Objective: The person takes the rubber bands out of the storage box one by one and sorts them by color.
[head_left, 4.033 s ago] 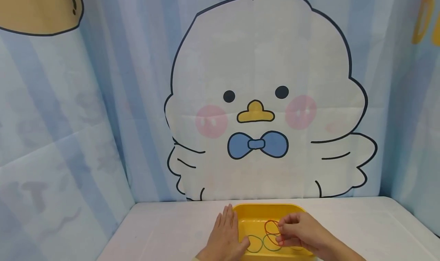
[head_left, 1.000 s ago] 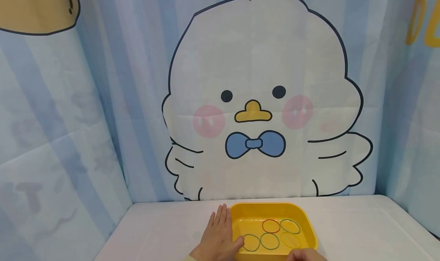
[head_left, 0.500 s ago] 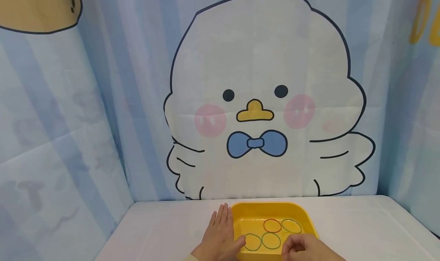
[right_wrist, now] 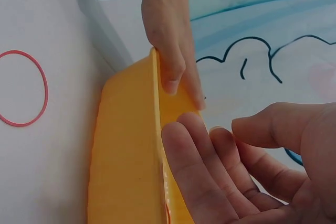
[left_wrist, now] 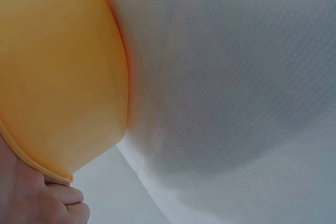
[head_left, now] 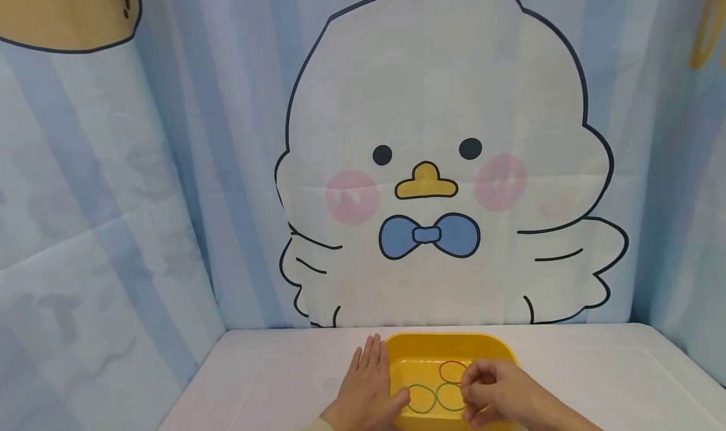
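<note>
In the head view, a yellow tray (head_left: 437,344) stands at the table's front. My left hand (head_left: 367,384) rests along its left side with straight fingers, the thumb over the rim. Inside lie thin rubber bands: a red band (head_left: 440,373), a green band (head_left: 422,385) near the left thumb, and another green band (head_left: 450,410) partly under my right hand (head_left: 499,390). That right hand is over the tray's right part, thumb and index finger brought together. Whether they pinch anything is unclear in the right wrist view, where the other fingers (right_wrist: 181,156) extend past the rim.
On the table outside the tray lies another red rubber band (right_wrist: 47,85), seen in the right wrist view. The white tabletop (head_left: 272,380) reaches back to a striped curtain with a cartoon bird (head_left: 425,91).
A red band held four seconds ago now lies in the tray. My right hand withdrew to the front edge, then came back over the tray's right half, covering the bands there. The left hand stays.
</note>
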### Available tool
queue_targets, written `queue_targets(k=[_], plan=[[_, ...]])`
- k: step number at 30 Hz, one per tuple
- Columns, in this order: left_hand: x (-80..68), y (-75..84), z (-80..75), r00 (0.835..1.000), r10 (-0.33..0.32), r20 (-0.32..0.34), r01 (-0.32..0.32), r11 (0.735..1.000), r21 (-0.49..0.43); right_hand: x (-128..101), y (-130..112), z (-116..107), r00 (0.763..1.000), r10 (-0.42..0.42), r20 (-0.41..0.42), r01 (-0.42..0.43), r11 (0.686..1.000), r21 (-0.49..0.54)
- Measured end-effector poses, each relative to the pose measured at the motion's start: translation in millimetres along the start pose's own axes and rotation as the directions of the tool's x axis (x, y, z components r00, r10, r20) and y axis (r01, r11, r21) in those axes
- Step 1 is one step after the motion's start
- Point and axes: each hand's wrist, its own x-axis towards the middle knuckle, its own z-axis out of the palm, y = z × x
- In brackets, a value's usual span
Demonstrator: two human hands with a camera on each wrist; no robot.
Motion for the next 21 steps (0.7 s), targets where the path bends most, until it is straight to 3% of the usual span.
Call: queue_targets(k=[21], plan=[[0.3, -2.4, 0.1, 1.000, 0.024, -0.007, -0.024, 1.000, 0.012, 27, -8, -7, 0.995, 0.003, -0.104, -0.009, 0.998, -0.061]])
